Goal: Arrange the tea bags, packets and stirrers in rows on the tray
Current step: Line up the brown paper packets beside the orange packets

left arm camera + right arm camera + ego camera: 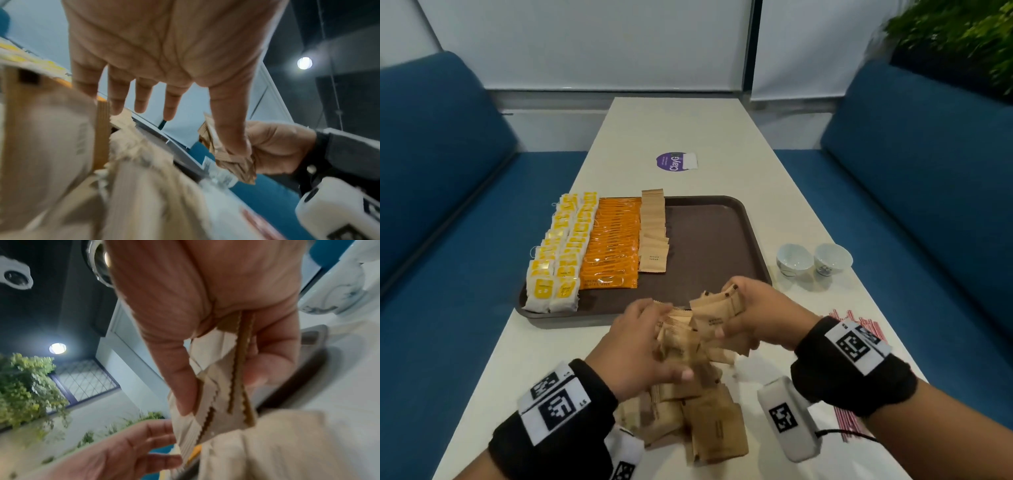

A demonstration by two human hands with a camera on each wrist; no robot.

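Observation:
On the left of the brown tray [709, 233] lie rows of yellow tea bags [558, 253], orange packets [613, 240] and brown sugar packets [653, 233]. A loose pile of brown sugar packets [709, 421] lies on the table in front of the tray. Just above the pile, my right hand [753, 315] grips a bundle of these packets [717, 311] between thumb and fingers [222, 394]. My left hand [640, 342] is spread over the pile with straight fingers [141, 97], its thumb against the bundle [232, 160]. Red-and-white stirrers [859, 325] lie on the table under my right wrist.
Two small white cups [811, 262] stand on the table right of the tray. A purple sticker [671, 161] lies beyond the tray. Blue sofas [448, 205] flank the narrow white table on both sides. The tray's right half is bare.

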